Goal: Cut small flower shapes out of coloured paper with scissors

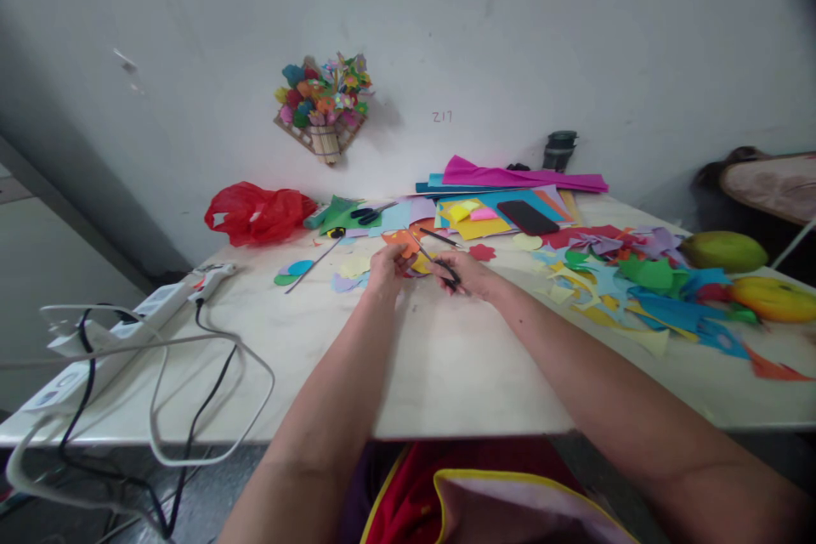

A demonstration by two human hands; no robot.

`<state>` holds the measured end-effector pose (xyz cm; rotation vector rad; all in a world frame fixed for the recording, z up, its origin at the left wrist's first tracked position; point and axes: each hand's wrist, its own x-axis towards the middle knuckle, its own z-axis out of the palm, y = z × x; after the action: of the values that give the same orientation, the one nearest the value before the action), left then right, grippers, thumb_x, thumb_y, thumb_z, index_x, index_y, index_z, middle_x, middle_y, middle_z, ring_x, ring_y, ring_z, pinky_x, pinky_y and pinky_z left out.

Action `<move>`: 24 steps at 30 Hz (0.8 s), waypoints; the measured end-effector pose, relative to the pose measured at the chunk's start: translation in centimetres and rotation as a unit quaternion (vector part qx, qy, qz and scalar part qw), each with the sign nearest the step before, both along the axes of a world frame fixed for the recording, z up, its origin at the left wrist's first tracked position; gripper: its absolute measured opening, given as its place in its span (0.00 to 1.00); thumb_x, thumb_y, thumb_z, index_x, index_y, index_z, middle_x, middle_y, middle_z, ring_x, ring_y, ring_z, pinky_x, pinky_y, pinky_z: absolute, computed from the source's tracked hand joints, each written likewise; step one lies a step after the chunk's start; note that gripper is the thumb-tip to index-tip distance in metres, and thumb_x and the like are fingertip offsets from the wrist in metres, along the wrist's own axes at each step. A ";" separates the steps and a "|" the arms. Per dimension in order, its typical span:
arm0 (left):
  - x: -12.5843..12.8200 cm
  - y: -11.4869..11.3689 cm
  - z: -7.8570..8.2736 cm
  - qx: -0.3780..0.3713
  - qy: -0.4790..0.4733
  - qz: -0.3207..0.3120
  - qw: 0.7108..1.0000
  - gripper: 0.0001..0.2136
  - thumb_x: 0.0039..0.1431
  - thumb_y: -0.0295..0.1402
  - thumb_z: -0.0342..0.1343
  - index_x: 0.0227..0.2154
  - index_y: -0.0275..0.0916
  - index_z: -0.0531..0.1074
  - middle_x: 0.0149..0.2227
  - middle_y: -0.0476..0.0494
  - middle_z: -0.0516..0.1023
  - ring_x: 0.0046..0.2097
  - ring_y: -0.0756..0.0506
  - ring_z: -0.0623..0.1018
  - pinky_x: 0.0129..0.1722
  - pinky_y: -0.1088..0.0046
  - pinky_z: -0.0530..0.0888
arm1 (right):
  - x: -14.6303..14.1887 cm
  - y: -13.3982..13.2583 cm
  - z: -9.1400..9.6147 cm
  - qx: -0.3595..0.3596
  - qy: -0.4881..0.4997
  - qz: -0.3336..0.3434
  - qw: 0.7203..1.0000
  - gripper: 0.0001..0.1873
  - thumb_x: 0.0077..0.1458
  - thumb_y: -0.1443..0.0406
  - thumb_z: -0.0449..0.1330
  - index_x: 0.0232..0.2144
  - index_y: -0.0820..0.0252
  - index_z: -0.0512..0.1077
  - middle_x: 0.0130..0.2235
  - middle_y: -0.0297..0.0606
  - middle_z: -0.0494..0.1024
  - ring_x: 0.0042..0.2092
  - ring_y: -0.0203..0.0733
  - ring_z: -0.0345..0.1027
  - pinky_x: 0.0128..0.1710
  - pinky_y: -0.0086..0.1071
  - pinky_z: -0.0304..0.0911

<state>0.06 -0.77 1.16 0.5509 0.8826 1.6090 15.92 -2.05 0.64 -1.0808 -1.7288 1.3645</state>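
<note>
And there it was, mid-desk: the orange paper [400, 241], pinched in the left hand [388, 269]. At its four o'clock, the right hand [468, 270] was wrapped round the scissors [448, 269]. That paper looked feather-light, soft enough to bend, easy to crease or tear; a gentle edge grip, clear of the blades, seemed the sensible hold. Tricky viewing, though! The fingers covered part of the sheet, and whether the blades met it was too small to tell. Out at three o'clock sat a red paper flower [482, 252], with the paper scraps [656, 276] sprawled well beyond. The phone [528, 218] lay toward two, the red bag [258, 214] near nine on the desk [472, 374], its contents impossible to make out.
</note>
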 end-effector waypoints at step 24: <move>-2.5 0.6 -0.2 0.008 0.065 -0.045 0.997 0.06 0.41 0.21 0.57 0.25 0.35 0.72 0.25 0.44 0.77 0.27 0.48 0.78 0.34 0.70 0.78 | 4.4 0.9 1.5 -0.025 -0.092 0.084 0.992 0.11 0.51 0.60 0.64 0.30 0.64 0.71 0.17 0.30 0.70 0.16 0.29 0.59 0.13 0.22 0.50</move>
<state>-2.41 -0.20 0.98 0.7039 0.9281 1.5129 20.35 -1.17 2.15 -1.1417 -1.9654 1.4560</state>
